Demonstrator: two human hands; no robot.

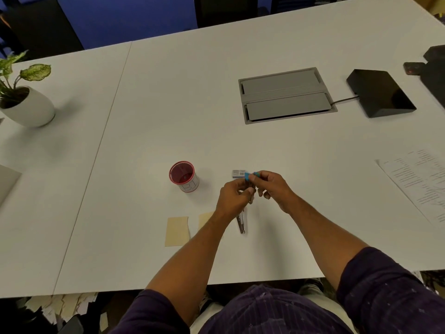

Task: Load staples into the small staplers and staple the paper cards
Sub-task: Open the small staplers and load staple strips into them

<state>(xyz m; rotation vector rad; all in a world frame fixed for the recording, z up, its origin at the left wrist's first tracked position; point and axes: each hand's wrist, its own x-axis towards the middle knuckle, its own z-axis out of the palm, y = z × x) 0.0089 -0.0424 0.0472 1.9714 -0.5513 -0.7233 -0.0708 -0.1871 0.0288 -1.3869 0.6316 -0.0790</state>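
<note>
Centre of frame: left hand [234,197] and right hand [273,186] meet above white table [289,225], both pinching small blue stapler [251,175]; staple box [238,173] just behind; paper cards [177,231] lower left; red cup [184,175] left.

Potted plant [22,92] far left (black box [380,96] right).

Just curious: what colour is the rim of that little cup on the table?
Red, on a white cup; seen in the head view.
</note>
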